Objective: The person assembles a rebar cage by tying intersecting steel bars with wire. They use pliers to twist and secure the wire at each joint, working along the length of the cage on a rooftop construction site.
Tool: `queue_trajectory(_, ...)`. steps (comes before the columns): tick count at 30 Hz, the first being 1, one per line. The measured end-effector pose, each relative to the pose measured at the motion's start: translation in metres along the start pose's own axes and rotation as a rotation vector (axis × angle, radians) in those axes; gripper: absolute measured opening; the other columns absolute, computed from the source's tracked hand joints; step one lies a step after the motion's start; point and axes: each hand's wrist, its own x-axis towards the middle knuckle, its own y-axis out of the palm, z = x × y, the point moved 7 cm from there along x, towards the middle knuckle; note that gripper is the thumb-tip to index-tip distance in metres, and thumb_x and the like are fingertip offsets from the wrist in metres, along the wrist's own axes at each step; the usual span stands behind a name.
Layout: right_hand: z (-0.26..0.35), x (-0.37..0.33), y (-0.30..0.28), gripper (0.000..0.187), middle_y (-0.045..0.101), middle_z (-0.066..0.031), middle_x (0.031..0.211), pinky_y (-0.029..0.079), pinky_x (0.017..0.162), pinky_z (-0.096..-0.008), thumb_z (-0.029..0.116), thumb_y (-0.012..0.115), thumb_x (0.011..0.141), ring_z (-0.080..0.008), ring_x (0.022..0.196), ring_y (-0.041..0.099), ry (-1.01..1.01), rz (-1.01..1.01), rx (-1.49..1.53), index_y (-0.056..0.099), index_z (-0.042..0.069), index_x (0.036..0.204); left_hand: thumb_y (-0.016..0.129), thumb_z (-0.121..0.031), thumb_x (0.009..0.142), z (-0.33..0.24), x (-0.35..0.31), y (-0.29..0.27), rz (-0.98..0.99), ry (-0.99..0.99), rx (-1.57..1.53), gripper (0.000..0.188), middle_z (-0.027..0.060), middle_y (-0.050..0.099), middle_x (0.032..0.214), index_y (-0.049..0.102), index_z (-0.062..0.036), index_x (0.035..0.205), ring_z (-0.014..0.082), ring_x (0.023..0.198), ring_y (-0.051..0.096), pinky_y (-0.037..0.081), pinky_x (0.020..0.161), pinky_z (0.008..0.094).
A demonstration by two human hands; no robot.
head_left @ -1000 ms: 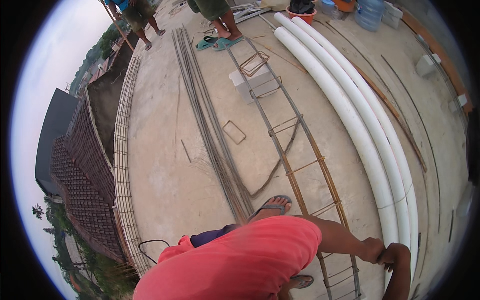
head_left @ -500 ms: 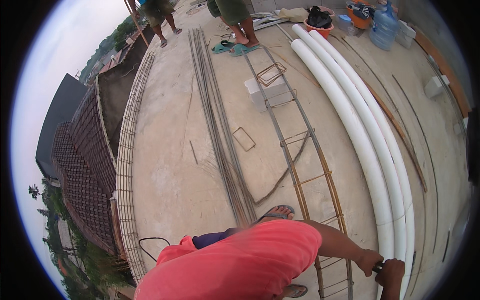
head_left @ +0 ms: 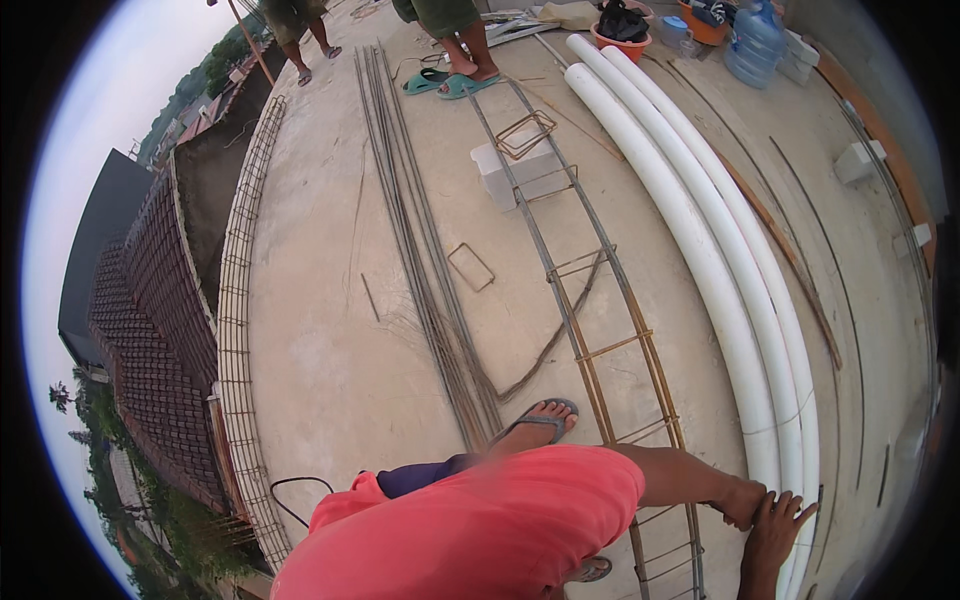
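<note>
My left hand (head_left: 740,501) reaches across from the red sleeve, its fingers curled and partly covered by the other hand. Whatever it holds, if anything, is hidden. Close against it, my right hand (head_left: 773,528) has its fingers stretched apart over the white pipes (head_left: 765,440). Left of both hands lies a long rebar cage (head_left: 647,345), two rusty bars joined by cross ties. Its far part passes over a pale block (head_left: 520,172), with a few loose stirrups (head_left: 527,135) around the bars there.
A bundle of thin steel bars (head_left: 405,215) runs along the concrete floor, beside a single stirrup (head_left: 470,266). Another long cage (head_left: 235,330) lines the roof edge. Two people stand at the far end. A blue water jug (head_left: 752,48) and orange basins (head_left: 622,45) stand far right.
A dark, handle-like thing between my hands no longer shows. My right hand has opened its fingers and shifted slightly left. The whole view has shifted a little.
</note>
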Motion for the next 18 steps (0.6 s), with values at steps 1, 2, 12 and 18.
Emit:
queue_trajectory(1,0.001,-0.008,-0.011,0.038,0.053,-0.0089,0.093,0.028,0.109,-0.051,0.015,0.067,0.076,-0.0284,0.102,0.052,-0.067,-0.099,-0.026,0.057,0.001,0.11,0.07,-0.011,0.071,-0.008,-0.006,-0.003,0.043,-0.002,0.006,0.015,0.0107,0.068,0.069,0.068,0.0037,0.073,0.0167,0.061,0.067,0.057,0.053,0.0317)
queue_trajectory(2,0.0,-0.009,-0.003,0.032,0.052,-0.0083,0.089,0.031,0.104,-0.0487,0.013,0.066,0.077,-0.0272,0.098,0.052,-0.056,-0.016,0.015,0.058,0.001,0.105,0.072,-0.012,0.07,-0.004,-0.001,0.0,0.097,0.026,-0.066,0.016,0.011,0.069,0.07,0.068,0.0038,0.073,0.0172,0.062,0.068,0.057,0.055,0.0308)
queue_trajectory(12,-0.017,0.037,0.02,0.024,0.072,-0.0101,0.089,0.055,0.073,-0.0364,0.021,0.075,0.067,-0.023,0.083,0.07,-0.011,0.996,0.306,0.074,0.01,0.089,0.075,-0.03,0.07,-0.03,-0.038,-0.007,-0.322,0.017,0.178,0.046,0.013,0.068,0.098,0.061,-0.0048,0.106,0.0282,0.094,0.065,0.049,0.082,0.0399)
queue_trajectory(18,-0.02,0.021,0.027,0.036,0.069,-0.0093,0.091,0.051,0.079,-0.0427,0.027,0.077,0.069,-0.0215,0.084,0.067,0.051,0.964,0.229,0.07,0.009,0.099,0.07,-0.033,0.076,-0.008,-0.008,0.006,0.082,-0.041,0.209,0.032,0.0121,0.069,0.083,0.068,-0.0021,0.085,0.0224,0.074,0.066,0.051,0.068,0.0353)
